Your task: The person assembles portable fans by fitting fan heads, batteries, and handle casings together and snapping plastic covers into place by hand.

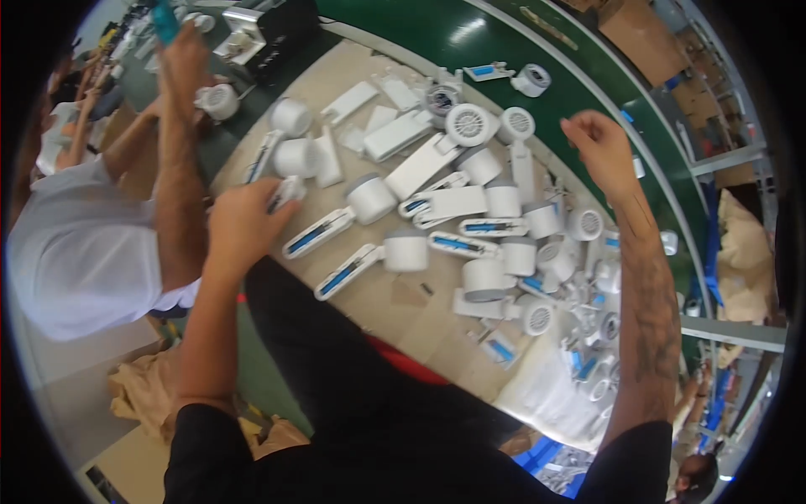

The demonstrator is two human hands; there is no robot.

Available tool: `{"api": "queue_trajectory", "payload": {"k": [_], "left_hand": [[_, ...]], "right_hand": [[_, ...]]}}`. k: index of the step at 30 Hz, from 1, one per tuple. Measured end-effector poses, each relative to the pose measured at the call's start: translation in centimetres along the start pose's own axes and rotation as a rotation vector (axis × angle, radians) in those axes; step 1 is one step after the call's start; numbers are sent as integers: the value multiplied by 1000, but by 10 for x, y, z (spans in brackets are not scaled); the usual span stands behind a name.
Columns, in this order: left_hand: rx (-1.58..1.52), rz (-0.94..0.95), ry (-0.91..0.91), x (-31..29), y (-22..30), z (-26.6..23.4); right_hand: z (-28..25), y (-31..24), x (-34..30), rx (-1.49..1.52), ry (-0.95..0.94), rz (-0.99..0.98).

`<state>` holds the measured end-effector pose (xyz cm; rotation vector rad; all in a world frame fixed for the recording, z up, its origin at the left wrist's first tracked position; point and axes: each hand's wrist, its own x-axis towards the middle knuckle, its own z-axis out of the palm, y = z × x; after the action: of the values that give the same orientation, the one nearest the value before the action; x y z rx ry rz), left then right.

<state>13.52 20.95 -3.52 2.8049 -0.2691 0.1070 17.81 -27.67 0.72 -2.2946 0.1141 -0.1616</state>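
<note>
On the left, my left hand [239, 220] grips a small white plastic part [287, 192] between thumb and fingers. Over the green conveyor belt at the right, my right hand [600, 149] is raised with its fingers curled in; whatever they may hold is hidden. Many white handheld fans lie heaped between my hands. One fan [468, 126] shows its round grille. Another fan [369, 198], closest to my left hand, has its handle open, with a blue battery [319, 233] inside. White handle covers [350, 102] lie at the far side of the heap.
The pale worktable [401, 323] borders the green conveyor belt [403, 21], where a grey-rimmed fan head [531, 80] lies. At the left, a co-worker's hand [185, 63] holds a teal tool [165, 23]. A white plastic bag [546, 386] lies at the near right. Cardboard boxes [642, 38] stand beyond the belt.
</note>
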Motion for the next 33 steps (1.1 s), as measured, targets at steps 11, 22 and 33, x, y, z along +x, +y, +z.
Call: {"api": "queue_trajectory", "payload": {"k": [11,22,33], "left_hand": [[-151,-22,200,6,-10,31],[-448,-98,519,-46,4,-9],[-2132,-381,-1384,-97,191,62]], "right_hand": [[47,145,190,-8,39,-29],[-27,18,37,125,202,-124],[30,-87,-229,650,-20,139]]}}
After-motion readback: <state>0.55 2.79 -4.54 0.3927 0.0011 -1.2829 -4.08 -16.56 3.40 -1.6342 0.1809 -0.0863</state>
